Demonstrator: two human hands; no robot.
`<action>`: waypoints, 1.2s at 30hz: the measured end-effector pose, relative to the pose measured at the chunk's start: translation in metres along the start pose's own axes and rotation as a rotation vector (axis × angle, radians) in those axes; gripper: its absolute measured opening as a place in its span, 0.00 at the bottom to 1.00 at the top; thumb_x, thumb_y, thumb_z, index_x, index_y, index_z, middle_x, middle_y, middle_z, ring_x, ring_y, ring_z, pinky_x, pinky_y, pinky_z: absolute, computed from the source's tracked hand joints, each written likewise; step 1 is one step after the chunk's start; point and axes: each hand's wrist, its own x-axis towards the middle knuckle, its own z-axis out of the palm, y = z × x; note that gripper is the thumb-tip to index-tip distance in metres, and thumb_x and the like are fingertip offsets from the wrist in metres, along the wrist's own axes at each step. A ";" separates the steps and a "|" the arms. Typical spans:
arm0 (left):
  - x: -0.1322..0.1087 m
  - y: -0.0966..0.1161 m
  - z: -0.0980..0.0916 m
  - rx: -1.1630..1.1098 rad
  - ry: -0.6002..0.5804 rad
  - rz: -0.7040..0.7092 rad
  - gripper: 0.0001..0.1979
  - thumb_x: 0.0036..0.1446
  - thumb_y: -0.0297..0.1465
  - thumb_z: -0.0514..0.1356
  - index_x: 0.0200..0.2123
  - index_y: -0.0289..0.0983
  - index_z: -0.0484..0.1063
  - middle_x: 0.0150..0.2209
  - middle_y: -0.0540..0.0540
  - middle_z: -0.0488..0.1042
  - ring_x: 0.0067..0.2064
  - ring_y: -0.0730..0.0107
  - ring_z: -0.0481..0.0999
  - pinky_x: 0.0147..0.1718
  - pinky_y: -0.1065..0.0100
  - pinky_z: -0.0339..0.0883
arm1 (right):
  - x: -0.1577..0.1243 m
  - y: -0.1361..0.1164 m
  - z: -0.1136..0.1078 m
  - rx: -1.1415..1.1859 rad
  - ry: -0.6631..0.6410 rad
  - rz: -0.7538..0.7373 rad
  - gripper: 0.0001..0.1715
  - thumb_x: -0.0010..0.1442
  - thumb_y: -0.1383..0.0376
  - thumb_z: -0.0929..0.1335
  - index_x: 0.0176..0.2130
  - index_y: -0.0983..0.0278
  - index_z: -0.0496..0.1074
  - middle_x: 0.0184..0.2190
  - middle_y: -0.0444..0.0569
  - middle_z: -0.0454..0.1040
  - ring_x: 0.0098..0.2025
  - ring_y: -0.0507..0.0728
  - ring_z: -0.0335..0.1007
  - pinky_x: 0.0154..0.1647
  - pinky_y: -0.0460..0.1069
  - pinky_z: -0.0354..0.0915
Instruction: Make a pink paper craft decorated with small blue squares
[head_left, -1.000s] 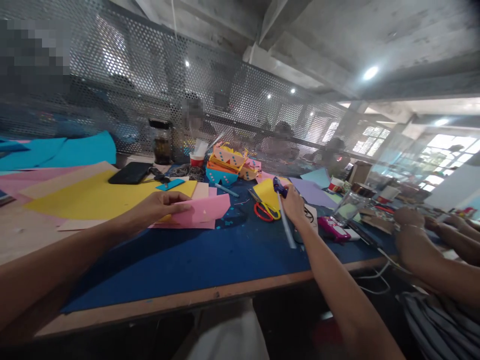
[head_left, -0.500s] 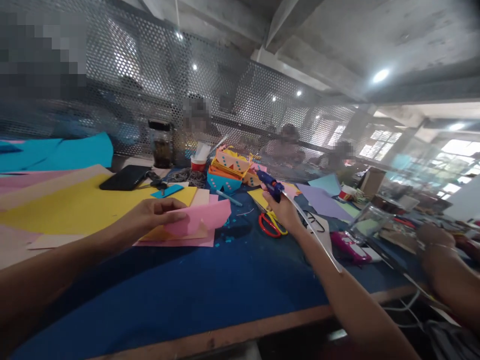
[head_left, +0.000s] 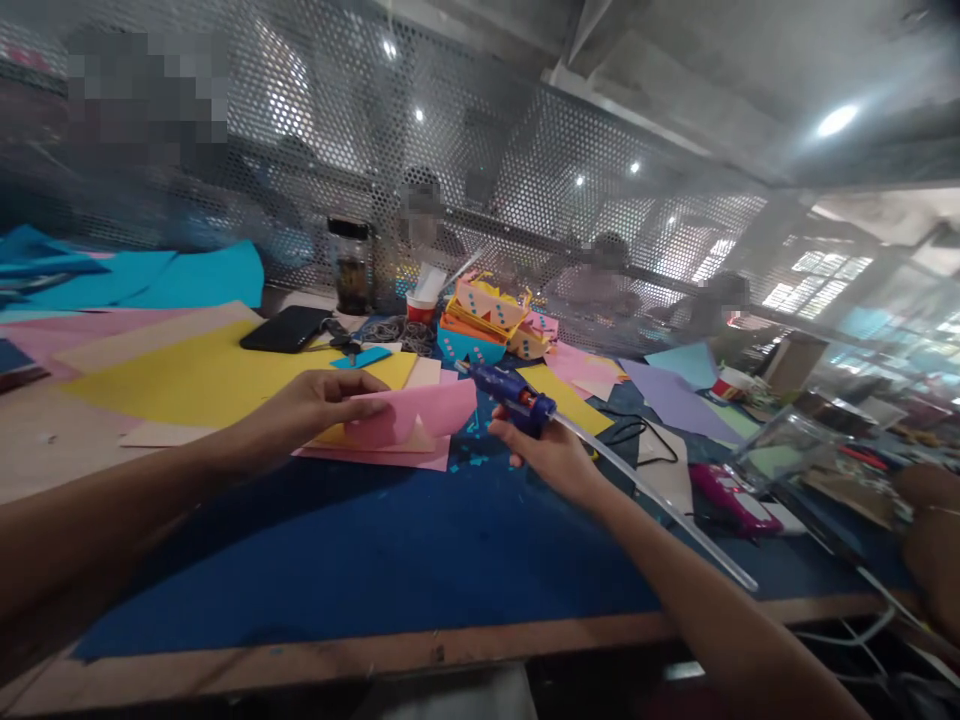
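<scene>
paper [head_left: 420, 405] pinched by left hand [head_left: 330, 402], right hand [head_left: 561, 462] gripping glue gun [head_left: 501, 388]

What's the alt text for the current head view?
A person's left hand holds pink paper while the right hand grips a blue glue gun with a long clear stick, above a blue work surface. Behind are colourful paper crafts and a perforated screen.
</scene>
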 end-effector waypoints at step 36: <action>0.000 -0.003 -0.003 0.193 0.078 0.081 0.25 0.58 0.55 0.69 0.43 0.39 0.85 0.40 0.42 0.86 0.41 0.55 0.83 0.39 0.63 0.75 | -0.018 -0.008 0.013 -0.289 -0.144 -0.261 0.20 0.73 0.48 0.70 0.37 0.58 0.67 0.34 0.45 0.72 0.34 0.56 0.68 0.34 0.50 0.61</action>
